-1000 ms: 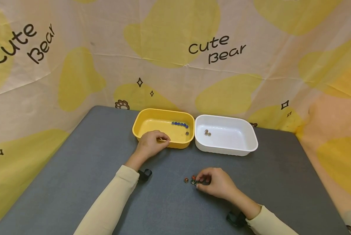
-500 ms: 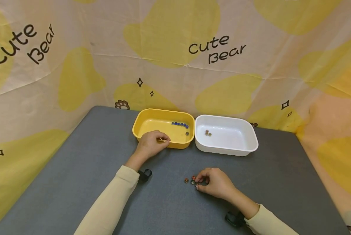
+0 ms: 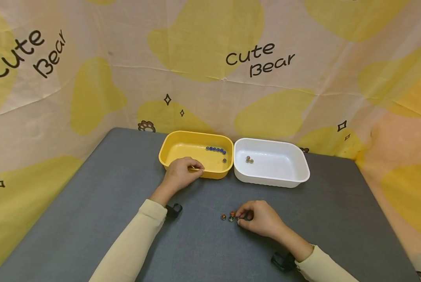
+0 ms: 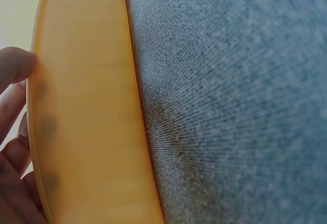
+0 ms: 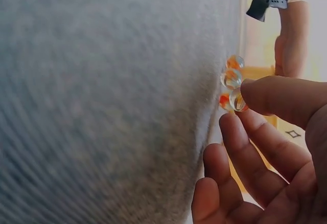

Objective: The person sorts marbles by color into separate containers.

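At the near rim of the yellow tub [image 3: 196, 137], my left hand [image 3: 180, 173] grips the edge. The left wrist view has the thumb [image 4: 20, 63] at the rim and the other fingers behind it, inside the tub. Over the grey table, my right hand [image 3: 261, 219] pinches a clear glass marble [image 5: 237, 100] between thumb and index finger. Close beside it lie an orange marble [image 3: 223, 216], a red-orange marble [image 3: 232, 214] and a greenish clear marble [image 3: 231, 219]. Several blue marbles [image 3: 218, 150] and a darker marble [image 3: 224, 160] sit in the yellow tub's right part.
A white tub [image 3: 272, 182] stands against the yellow tub's right side, with 3 brownish marbles [image 3: 247, 159] at its left end. Behind both tubs hangs a printed cloth [image 3: 203, 78]. The grey table [image 3: 196, 243] stretches in front of them.
The right hand's fingertips have shifted slightly right, away from the small group of marbles, with a marble between them. The left hand has stayed at the yellow tub's rim.
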Action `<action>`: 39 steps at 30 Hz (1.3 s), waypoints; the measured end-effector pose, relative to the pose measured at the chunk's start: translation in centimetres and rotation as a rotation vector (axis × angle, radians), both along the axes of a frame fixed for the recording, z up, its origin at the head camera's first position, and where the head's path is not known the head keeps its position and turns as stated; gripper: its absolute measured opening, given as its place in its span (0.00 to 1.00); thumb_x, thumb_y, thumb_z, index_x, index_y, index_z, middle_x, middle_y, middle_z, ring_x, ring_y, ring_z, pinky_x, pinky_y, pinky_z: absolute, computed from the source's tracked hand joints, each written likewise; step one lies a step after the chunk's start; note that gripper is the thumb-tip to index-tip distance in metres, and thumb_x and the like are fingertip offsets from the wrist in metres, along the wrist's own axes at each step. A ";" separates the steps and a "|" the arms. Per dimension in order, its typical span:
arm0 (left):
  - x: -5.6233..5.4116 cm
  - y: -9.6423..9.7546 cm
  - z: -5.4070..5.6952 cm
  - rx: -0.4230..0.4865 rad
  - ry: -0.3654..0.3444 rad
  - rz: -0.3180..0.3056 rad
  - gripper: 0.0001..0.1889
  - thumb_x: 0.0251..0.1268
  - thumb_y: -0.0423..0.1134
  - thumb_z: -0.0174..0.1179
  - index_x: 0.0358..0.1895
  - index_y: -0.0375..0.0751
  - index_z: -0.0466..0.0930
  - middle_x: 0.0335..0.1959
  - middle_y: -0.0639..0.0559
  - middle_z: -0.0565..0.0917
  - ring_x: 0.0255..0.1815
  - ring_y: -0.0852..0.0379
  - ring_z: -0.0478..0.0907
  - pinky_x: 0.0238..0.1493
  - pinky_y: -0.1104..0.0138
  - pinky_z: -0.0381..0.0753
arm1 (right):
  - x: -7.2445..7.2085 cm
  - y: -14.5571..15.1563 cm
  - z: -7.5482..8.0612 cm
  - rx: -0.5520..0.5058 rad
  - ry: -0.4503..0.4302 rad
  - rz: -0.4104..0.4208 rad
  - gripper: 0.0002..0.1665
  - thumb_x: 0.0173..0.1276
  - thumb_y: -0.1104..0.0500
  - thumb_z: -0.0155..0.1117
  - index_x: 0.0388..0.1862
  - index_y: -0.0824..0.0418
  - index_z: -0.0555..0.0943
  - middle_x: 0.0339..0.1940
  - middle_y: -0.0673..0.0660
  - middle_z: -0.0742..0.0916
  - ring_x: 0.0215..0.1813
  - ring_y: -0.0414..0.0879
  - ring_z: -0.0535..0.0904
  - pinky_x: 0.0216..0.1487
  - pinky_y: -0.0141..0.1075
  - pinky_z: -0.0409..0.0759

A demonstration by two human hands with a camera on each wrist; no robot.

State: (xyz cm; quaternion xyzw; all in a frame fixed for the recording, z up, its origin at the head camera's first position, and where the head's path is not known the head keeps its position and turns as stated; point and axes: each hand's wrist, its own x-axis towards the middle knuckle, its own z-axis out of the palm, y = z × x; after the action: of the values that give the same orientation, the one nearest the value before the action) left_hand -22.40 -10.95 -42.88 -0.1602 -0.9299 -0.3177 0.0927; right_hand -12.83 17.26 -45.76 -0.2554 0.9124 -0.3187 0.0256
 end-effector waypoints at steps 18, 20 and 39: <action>0.1 0.0 0.1 0.001 0.007 0.002 0.03 0.58 0.46 0.66 0.32 0.55 0.87 0.34 0.61 0.85 0.37 0.61 0.80 0.44 0.64 0.77 | -1.4 1.6 3.0 -0.097 0.008 -0.055 0.05 0.57 0.63 0.71 0.32 0.53 0.86 0.27 0.43 0.86 0.29 0.32 0.76 0.31 0.29 0.77; 0.1 0.1 0.1 0.004 0.004 0.001 0.04 0.58 0.46 0.66 0.33 0.55 0.87 0.34 0.60 0.85 0.37 0.61 0.80 0.44 0.64 0.77 | -1.7 1.8 3.4 -0.105 0.018 -0.064 0.06 0.56 0.63 0.71 0.32 0.53 0.86 0.27 0.42 0.86 0.29 0.33 0.77 0.32 0.30 0.78; 0.2 0.1 0.2 0.001 0.006 0.005 0.04 0.58 0.46 0.66 0.33 0.54 0.87 0.34 0.60 0.85 0.37 0.61 0.80 0.44 0.64 0.78 | -3.9 4.0 7.3 -0.166 0.066 -0.163 0.05 0.57 0.63 0.70 0.32 0.53 0.86 0.26 0.45 0.87 0.28 0.37 0.80 0.30 0.31 0.78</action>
State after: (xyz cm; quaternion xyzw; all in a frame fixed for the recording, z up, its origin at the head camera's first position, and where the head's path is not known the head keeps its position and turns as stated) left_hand -22.16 -10.86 -42.71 -0.1587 -0.9299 -0.3176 0.0962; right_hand -16.73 21.28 -38.49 -0.1917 0.9010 -0.3857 -0.0516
